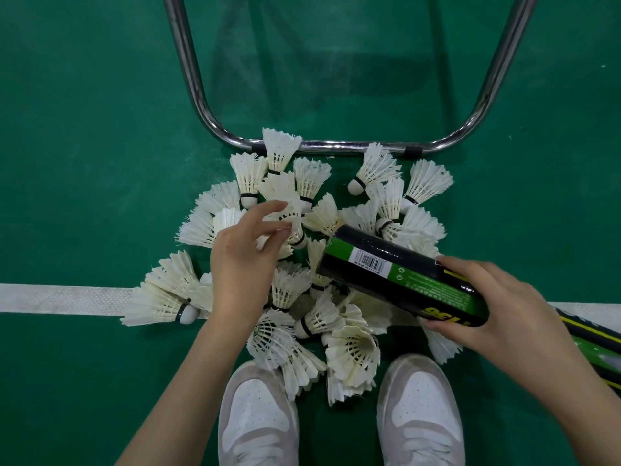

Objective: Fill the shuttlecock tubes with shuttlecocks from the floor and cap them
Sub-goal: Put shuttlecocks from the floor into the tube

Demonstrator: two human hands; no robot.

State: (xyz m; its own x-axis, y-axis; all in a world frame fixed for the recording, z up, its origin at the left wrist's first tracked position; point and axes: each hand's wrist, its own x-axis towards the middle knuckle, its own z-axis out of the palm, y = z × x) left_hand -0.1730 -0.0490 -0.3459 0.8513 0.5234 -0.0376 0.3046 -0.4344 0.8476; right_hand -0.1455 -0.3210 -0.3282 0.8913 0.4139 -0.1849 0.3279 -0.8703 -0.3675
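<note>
Right hand (497,297) grasps a black-and-green tube (403,277) tilted over the shuttlecock pile (302,264) on the green floor (84,129); left hand (242,260), fingers loosely spread, touches 1 shuttlecock (290,216).

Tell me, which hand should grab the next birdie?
The left hand, probably. Its fingers already reach into the pile of shuttlecocks, touching one. The right hand is busy holding the black-and-green shuttlecock tube.
</note>
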